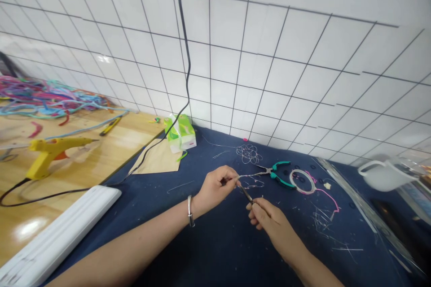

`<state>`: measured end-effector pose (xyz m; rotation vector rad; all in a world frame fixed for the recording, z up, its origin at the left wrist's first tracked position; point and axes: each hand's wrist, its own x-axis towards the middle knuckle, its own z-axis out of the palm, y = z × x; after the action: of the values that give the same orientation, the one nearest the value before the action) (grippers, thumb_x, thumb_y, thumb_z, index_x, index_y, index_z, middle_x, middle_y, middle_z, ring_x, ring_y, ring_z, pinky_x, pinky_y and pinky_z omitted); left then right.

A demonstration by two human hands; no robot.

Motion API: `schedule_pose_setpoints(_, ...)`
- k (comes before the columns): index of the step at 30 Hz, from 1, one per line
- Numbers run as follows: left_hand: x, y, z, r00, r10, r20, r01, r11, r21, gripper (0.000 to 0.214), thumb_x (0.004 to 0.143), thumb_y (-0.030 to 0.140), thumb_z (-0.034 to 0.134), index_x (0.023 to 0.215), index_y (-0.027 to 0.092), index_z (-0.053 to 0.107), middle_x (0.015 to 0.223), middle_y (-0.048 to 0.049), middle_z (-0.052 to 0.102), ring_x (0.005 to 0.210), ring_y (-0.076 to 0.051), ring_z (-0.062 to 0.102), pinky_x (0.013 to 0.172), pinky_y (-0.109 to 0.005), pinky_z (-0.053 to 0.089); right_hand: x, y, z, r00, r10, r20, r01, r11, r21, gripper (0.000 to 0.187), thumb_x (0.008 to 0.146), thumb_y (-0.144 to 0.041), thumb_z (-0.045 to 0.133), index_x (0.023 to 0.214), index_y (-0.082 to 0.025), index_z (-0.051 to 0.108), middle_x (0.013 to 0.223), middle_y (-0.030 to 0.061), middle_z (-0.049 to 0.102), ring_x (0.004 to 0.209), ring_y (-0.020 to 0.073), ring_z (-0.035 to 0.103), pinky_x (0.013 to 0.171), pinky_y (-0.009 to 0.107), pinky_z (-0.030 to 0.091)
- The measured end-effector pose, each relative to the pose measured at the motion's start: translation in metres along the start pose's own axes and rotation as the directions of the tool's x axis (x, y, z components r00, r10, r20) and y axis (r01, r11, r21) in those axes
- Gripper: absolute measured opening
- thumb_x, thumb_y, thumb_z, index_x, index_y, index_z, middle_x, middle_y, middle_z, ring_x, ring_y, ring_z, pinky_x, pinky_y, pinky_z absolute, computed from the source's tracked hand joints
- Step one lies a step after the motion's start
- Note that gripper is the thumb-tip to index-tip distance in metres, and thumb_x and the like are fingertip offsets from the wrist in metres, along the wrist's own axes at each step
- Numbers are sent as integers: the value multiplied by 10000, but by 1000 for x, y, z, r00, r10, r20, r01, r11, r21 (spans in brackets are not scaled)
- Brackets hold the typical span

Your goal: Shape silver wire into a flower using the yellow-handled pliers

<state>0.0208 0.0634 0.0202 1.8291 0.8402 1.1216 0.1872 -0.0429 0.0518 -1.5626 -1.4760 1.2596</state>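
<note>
My left hand (pixel 218 184), with a silver bracelet at the wrist, pinches one end of a thin beaded wire piece (pixel 256 184), whose loops stretch out to the right of the fingertips. Wrapped in the fingers of my right hand (pixel 266 215) is a slim, dark metal tool that looks like tweezers (pixel 247 194). Its tip meets the wire at my left fingertips; the grip end is hidden in the palm. Just beyond, teal-handled pliers (pixel 274 174) lie with their jaws apart. A flower-shaped wire piece (pixel 249 154) rests near the wall.
A roll of wire (pixel 302 181) and wire scraps (pixel 323 224) lie right on the dark blue cloth (pixel 208 251). To the left are a white power strip (pixel 63 237), a yellow glue gun (pixel 50 152), a tissue pack (pixel 181 132) and brown paper (pixel 158 159). A black cord (pixel 184 36) hangs down the wall.
</note>
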Motion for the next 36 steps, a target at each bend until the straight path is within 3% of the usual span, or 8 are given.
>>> schedule_pose_setpoints(4,-4,3,3,1000,8,22,-7,1000,-3,74,779,134,514,753,168,573,793,-31,614,686,-113,562,621,-227,435,0,7,2,999,37,-30,-32,989,146,386,862,-492,369,967,-165,546,800,37,566,713,143,553,616,266,421)
schedule_pose_setpoints(11,-8,5,8,997,-22,67,27,997,-71,76,793,134,498,761,160,562,796,-35,605,697,-115,567,630,-233,447,0,8,4,999,35,-16,-30,965,261,384,865,-483,374,959,-154,548,766,32,549,663,129,543,580,257,418)
schedule_pose_setpoints(22,-15,3,19,998,-55,2,55,983,-174,71,796,114,500,743,154,525,771,-16,585,668,-101,558,600,-218,453,1,10,10,996,88,-14,-76,921,381,371,859,-492,384,915,-160,540,713,10,507,590,104,493,522,237,377)
schedule_pose_setpoints(30,-16,-2,19,998,56,-32,-58,997,-52,74,783,94,516,770,162,542,826,-25,595,696,-102,555,619,-227,455,-3,4,9,987,142,77,-161,816,555,350,869,-469,380,918,-162,540,699,8,490,587,102,462,539,249,360)
schedule_pose_setpoints(36,-11,-4,11,967,252,19,-253,959,129,136,771,49,503,788,171,561,876,-33,605,808,-120,567,705,-249,460,-2,8,6,979,136,150,-200,754,625,335,871,-447,385,903,-155,547,703,9,476,592,101,448,550,252,345)
